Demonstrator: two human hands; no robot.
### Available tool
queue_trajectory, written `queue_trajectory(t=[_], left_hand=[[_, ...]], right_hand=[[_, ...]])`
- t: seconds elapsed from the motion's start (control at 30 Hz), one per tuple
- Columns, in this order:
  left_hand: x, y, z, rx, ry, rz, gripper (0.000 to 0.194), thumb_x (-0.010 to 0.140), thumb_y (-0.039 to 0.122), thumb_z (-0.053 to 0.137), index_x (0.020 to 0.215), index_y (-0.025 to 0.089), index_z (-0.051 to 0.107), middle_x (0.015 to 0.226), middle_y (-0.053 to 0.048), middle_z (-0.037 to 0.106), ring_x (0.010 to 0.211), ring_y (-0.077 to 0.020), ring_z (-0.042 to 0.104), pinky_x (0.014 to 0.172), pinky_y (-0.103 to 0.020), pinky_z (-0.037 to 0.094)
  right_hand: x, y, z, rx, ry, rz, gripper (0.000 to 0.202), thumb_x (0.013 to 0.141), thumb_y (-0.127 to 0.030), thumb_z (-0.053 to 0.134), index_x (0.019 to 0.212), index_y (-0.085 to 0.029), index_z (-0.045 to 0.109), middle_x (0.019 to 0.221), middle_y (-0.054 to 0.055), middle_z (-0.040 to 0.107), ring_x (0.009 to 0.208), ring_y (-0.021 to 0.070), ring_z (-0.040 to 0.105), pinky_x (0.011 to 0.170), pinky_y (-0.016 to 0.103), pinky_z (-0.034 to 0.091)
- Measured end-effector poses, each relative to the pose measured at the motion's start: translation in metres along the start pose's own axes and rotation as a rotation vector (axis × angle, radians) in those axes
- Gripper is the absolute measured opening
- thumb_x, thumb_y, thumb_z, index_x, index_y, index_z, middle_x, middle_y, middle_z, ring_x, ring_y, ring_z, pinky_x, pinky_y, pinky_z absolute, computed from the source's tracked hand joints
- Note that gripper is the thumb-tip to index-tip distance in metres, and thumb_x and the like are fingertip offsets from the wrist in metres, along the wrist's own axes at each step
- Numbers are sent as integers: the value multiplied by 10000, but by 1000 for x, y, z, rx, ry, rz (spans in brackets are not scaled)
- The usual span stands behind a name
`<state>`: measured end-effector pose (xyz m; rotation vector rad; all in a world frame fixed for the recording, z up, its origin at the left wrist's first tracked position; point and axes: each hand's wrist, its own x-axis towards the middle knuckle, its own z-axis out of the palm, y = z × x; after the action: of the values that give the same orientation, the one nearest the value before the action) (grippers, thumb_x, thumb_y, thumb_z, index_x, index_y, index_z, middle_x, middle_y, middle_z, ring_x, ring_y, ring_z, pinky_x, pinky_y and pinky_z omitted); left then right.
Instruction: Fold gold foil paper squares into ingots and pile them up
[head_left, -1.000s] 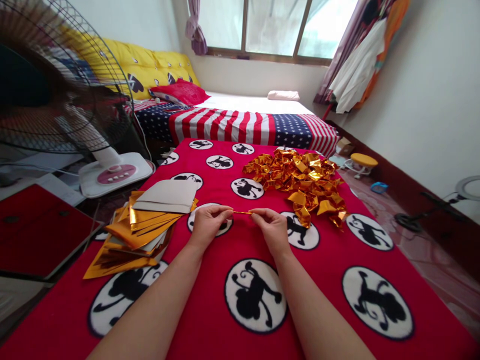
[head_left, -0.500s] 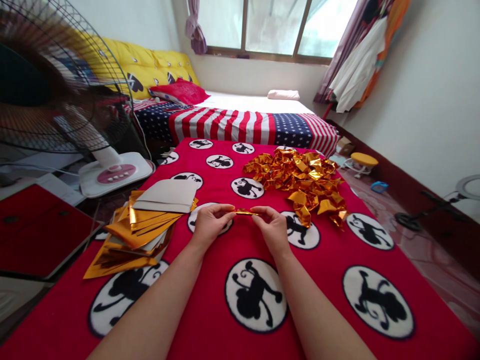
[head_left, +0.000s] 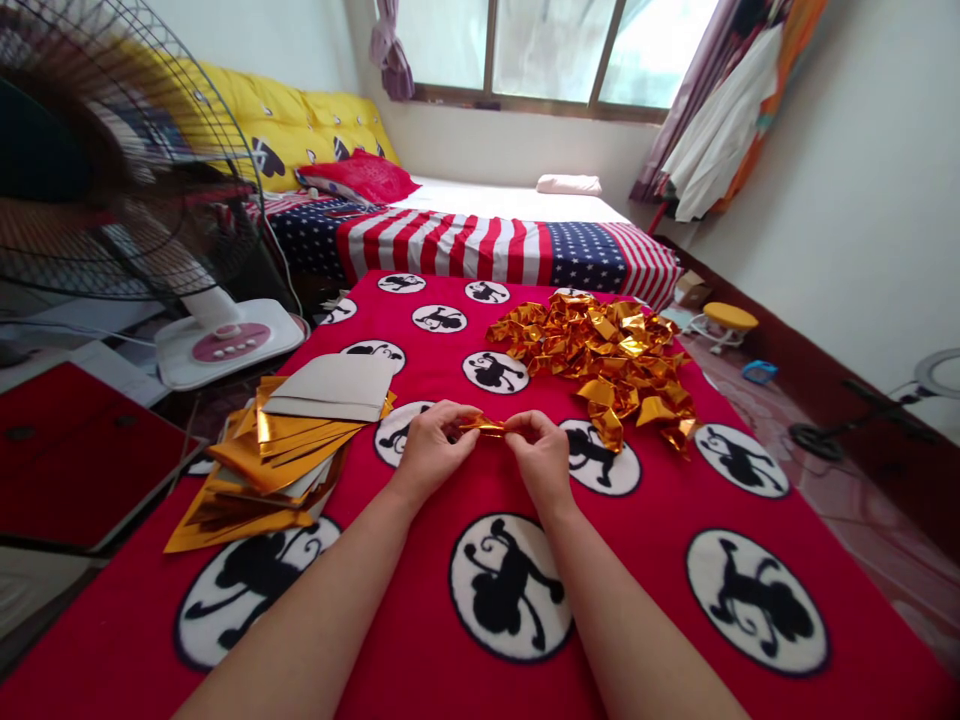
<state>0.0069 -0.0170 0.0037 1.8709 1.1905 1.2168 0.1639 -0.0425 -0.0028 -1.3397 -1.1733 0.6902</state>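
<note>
A small folded piece of gold foil paper (head_left: 491, 428) is stretched between my hands, above the red cloth with monkey prints (head_left: 637, 580). My left hand (head_left: 436, 446) pinches its left end between thumb and fingers. At the other end, my right hand (head_left: 541, 454) grips it the same way. To the left lies a stack of gold foil sheets (head_left: 255, 480), with pale grey sheets (head_left: 334, 385) on top. Beyond my right hand spreads a heap of folded gold foil pieces (head_left: 600, 345).
A running fan (head_left: 217, 340) stands close on the left, beside a dark red board (head_left: 75, 455). Past the cloth's far edge is a bed with a striped, starred cover (head_left: 450, 250). On the floor at right are a yellow stool (head_left: 729, 318) and a ring-light stand (head_left: 877, 405).
My left hand has turned and shifted slightly, its fingers rising a little and curling further over the foil paper. My right hand stays nearly in place, still holding the other end.
</note>
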Motion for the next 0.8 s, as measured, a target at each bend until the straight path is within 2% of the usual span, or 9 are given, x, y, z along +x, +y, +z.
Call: queue_trajectory(t=[0.17,0.27,0.47,0.57,0.67,0.8], left_hand=[[4,-3,6,139,43,-92,269,673,91,585,915,141,690,782,-43,691,641,-132,633,628,-235,523],[5,-2,8,183,40,-81,261,663,87,581,898,138,683,734,-33,673,610,-125,613,614,-233,508],[3,0,8,46,24,-61,280,679,164,652,958,151,679,743,-24,658,578,-100,566,541,-198,459],[4,-1,8,-34,27,-96,282,669,164,659,949,141,685,733,-25,658,573,-97,550,514,-187,430],[5,-2,8,-79,29,-144,286,672,157,641,953,130,686,758,-41,678,594,-111,572,525,-196,438],[6,2,8,103,105,-142,234,682,139,604,897,145,695,815,-57,703,600,-125,593,601,-233,479]], right_hand=[[0,1,-1,-4,37,-3,123,647,-153,522,651,-199,636,696,19,664,675,177,599,651,287,466],[0,2,-2,31,51,13,124,655,-155,517,655,-198,633,697,19,666,673,176,601,649,285,466],[-1,2,0,-21,66,-7,87,698,-175,566,751,-195,632,732,17,662,678,171,608,635,275,475],[-2,2,0,-106,83,-79,104,716,-198,611,812,-190,651,820,39,661,749,180,620,677,285,495],[-2,1,1,-165,85,-119,89,730,-216,627,795,-188,680,836,51,646,759,181,611,674,288,498],[-3,-1,2,-148,80,-120,100,743,-187,589,758,-195,688,785,36,636,719,170,598,657,284,490]])
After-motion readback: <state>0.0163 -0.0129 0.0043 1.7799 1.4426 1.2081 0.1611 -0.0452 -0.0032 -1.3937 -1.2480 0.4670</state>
